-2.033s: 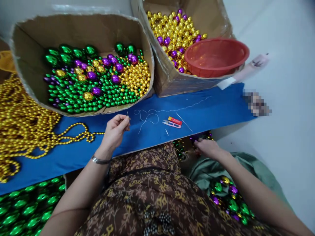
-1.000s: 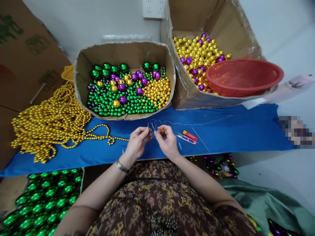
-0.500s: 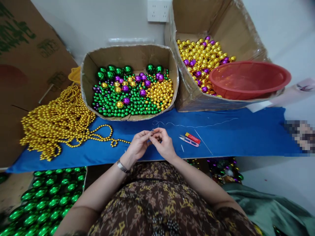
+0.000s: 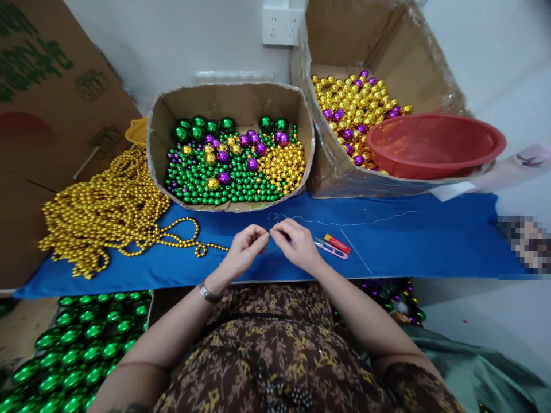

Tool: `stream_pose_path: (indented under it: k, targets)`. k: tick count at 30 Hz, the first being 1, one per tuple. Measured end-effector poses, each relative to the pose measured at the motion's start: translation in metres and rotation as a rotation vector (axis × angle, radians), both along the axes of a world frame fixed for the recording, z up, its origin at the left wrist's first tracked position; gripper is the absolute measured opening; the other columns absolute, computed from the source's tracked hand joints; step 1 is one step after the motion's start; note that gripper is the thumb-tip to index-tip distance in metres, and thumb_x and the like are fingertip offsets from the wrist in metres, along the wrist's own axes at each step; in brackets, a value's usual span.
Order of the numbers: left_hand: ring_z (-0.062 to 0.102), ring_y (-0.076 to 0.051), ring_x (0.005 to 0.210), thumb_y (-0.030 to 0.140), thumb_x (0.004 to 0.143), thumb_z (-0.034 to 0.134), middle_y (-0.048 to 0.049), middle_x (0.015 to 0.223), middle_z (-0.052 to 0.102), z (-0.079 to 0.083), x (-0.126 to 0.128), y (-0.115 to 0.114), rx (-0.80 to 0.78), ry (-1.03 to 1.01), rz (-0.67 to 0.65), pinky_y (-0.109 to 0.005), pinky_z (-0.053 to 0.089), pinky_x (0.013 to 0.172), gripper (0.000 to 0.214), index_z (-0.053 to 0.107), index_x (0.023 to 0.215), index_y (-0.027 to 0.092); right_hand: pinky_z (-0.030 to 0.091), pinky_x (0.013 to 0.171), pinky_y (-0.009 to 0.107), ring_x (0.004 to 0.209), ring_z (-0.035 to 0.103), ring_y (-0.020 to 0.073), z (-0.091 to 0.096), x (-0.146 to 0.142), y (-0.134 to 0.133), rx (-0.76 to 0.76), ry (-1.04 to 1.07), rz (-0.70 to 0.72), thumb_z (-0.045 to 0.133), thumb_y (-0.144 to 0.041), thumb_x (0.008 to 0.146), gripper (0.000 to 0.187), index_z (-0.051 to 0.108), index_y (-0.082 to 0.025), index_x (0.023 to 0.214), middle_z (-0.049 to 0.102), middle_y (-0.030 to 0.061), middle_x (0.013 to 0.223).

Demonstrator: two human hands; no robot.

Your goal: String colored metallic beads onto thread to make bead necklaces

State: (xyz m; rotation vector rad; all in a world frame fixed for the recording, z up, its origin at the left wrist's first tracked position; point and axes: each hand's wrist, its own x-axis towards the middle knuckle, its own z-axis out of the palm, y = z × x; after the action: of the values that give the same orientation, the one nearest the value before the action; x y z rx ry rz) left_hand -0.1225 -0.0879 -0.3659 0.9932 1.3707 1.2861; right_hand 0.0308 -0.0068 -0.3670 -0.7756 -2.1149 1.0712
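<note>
My left hand and my right hand meet above the blue cloth, fingertips pinched together. Both are closed around something too small to make out. Thin white thread curls close behind the fingertips and trails to the right across the cloth. A strand of gold beads runs from the left up to my left hand, where its end is hidden. Beside my right hand lie pink-handled thread snips, a red and yellow packet and a thin white stick or needle.
A cardboard box of green, gold and purple beads stands behind my hands. Right of it, a taller box holds gold and purple beads and a red basin. A heap of gold bead strands lies left. Large green beads sit below.
My right hand has turned and shifted slightly right, its fingers now bent over the left fingertips. It now covers part of the snips. The view has shifted slightly.
</note>
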Motion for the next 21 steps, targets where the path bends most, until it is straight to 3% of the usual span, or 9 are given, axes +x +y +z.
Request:
stream_pose_path:
  k: [4, 6, 8, 11, 14, 17, 21]
  targets:
    - [0.046, -0.01, 0.056, 0.039, 0.078, 0.07, 0.0015, 0.063, 0.058, 0.003, -0.008, 0.0, 0.098, 0.234, 0.101, -0.022, 0.036, 0.054, 0.022, 0.066, 0.076, 0.017, 0.049, 0.055, 0.023, 0.058, 0.06, 0.0109, 0.003, 0.007, -0.003, -0.503, 0.215, -0.02, 0.046, -0.047, 0.094, 0.025, 0.049, -0.023, 0.088, 0.068, 0.0002, 0.079]
    - [0.045, -0.01, 0.056, 0.037, 0.077, 0.07, 0.0014, 0.062, 0.059, 0.002, -0.009, 0.001, 0.112, 0.247, 0.145, -0.022, 0.035, 0.054, 0.021, 0.067, 0.074, 0.017, 0.052, 0.06, 0.024, 0.067, 0.065, 0.0118, 0.006, 0.012, -0.005, -0.555, 0.315, -0.041, 0.042, -0.048, 0.095, 0.025, 0.047, -0.023, 0.091, 0.071, 0.0039, 0.096]
    - [0.045, -0.01, 0.055, 0.037, 0.077, 0.071, 0.0012, 0.061, 0.059, 0.001, -0.008, 0.002, 0.096, 0.206, 0.149, -0.022, 0.035, 0.052, 0.021, 0.068, 0.074, 0.017, 0.054, 0.067, 0.027, 0.083, 0.068, 0.014, 0.009, 0.015, -0.007, -0.413, 0.305, -0.032, 0.041, -0.044, 0.097, 0.022, 0.048, -0.023, 0.092, 0.068, 0.0075, 0.112]
    - [0.048, -0.011, 0.058, 0.037, 0.076, 0.072, -0.0002, 0.065, 0.062, -0.001, -0.004, 0.004, 0.065, 0.143, 0.106, -0.023, 0.037, 0.055, 0.02, 0.07, 0.075, 0.017, 0.052, 0.086, 0.036, 0.108, 0.062, 0.0191, 0.011, 0.017, -0.01, 0.02, 0.082, 0.066, 0.044, -0.032, 0.097, 0.017, 0.057, -0.022, 0.092, 0.063, 0.0102, 0.124]
    - [0.053, -0.013, 0.064, 0.038, 0.073, 0.074, -0.0021, 0.073, 0.067, -0.001, -0.001, 0.002, 0.048, 0.049, 0.062, -0.024, 0.041, 0.06, 0.021, 0.072, 0.077, 0.017, 0.048, 0.094, 0.04, 0.113, 0.057, 0.0215, 0.008, 0.016, -0.009, 0.4, -0.208, 0.173, 0.046, -0.023, 0.095, 0.017, 0.063, -0.021, 0.095, 0.06, 0.0105, 0.129]
    - [0.053, -0.012, 0.062, 0.041, 0.072, 0.075, -0.0022, 0.073, 0.067, 0.0, 0.0, 0.0, 0.001, -0.07, 0.032, -0.024, 0.041, 0.059, 0.026, 0.074, 0.08, 0.017, 0.049, 0.088, 0.039, 0.108, 0.056, 0.0222, 0.006, 0.015, -0.006, 0.559, -0.375, 0.235, 0.047, -0.021, 0.094, 0.019, 0.065, -0.022, 0.099, 0.06, 0.0108, 0.128]
    - [0.046, -0.009, 0.054, 0.043, 0.067, 0.079, -0.0004, 0.064, 0.063, -0.004, 0.0, 0.0, -0.053, -0.156, 0.027, -0.021, 0.035, 0.051, 0.029, 0.072, 0.073, 0.015, 0.05, 0.085, 0.038, 0.108, 0.053, 0.0227, 0.007, 0.015, -0.003, 0.616, -0.42, 0.306, 0.046, -0.021, 0.094, 0.021, 0.064, -0.022, 0.104, 0.058, 0.0117, 0.125]
